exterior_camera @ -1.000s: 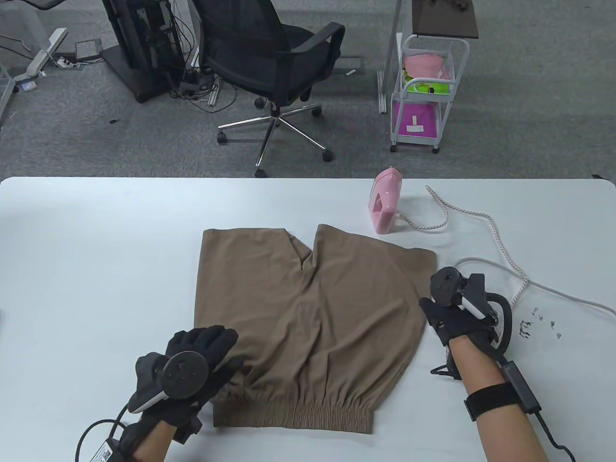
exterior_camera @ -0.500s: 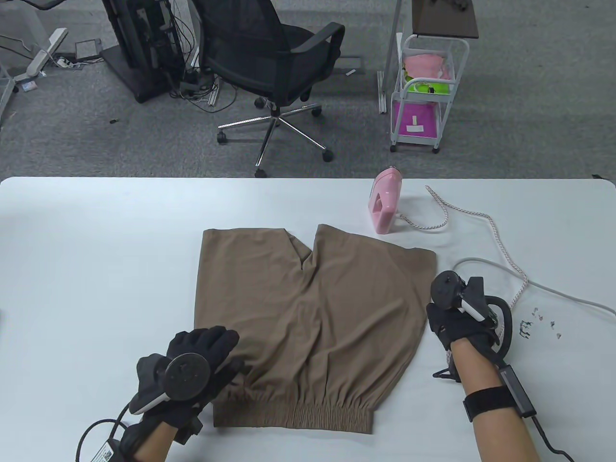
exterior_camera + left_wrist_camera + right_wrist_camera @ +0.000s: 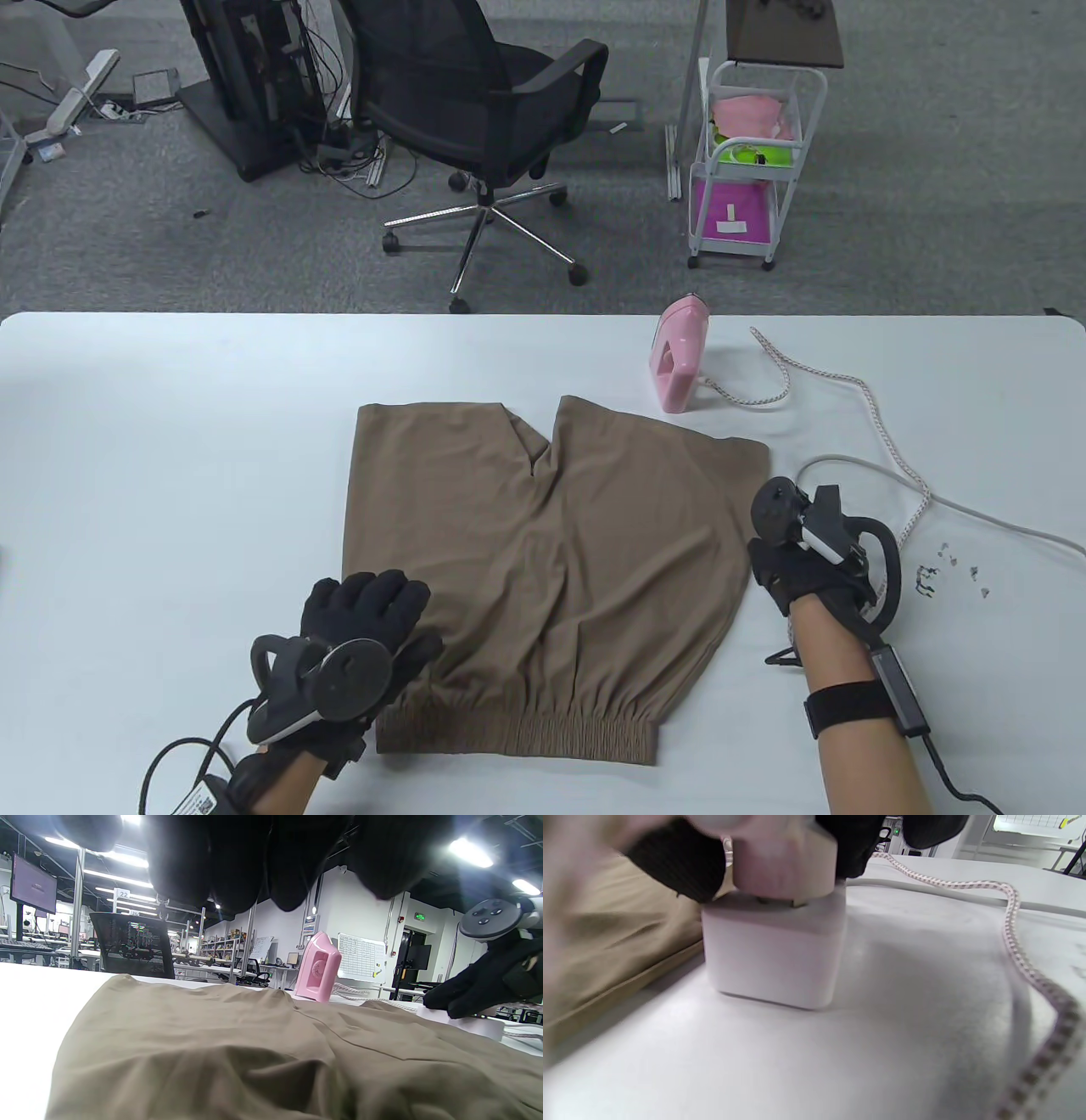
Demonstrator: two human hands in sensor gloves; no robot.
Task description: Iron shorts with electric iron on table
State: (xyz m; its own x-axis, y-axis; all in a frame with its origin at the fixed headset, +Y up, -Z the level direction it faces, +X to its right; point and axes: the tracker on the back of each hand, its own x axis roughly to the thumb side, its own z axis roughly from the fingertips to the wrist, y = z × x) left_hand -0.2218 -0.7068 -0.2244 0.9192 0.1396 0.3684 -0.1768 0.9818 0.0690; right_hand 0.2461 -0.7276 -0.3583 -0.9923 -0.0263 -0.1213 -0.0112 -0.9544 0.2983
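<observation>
The brown shorts [image 3: 543, 577] lie flat, waistband toward the person, legs pointing to the upright pink iron [image 3: 677, 361] beyond; the left hand [image 3: 361, 632] rests with relaxed fingers on their near-left corner, while the right hand [image 3: 785, 564], just beside their right edge, grips a plug [image 3: 785, 866] on a white socket block [image 3: 774, 950].

I'm looking at a lab or open workshop hall. Beyond the far edge of my white table [image 3: 170, 382] lies grey carpet with a black office chair [image 3: 484, 93], a cabled equipment stand [image 3: 254, 76] at far left and a small white trolley [image 3: 755, 153] at far right. Strip lights [image 3: 118, 878], shelving [image 3: 220, 946] and a monitor [image 3: 33, 882] fill the hall behind.
</observation>
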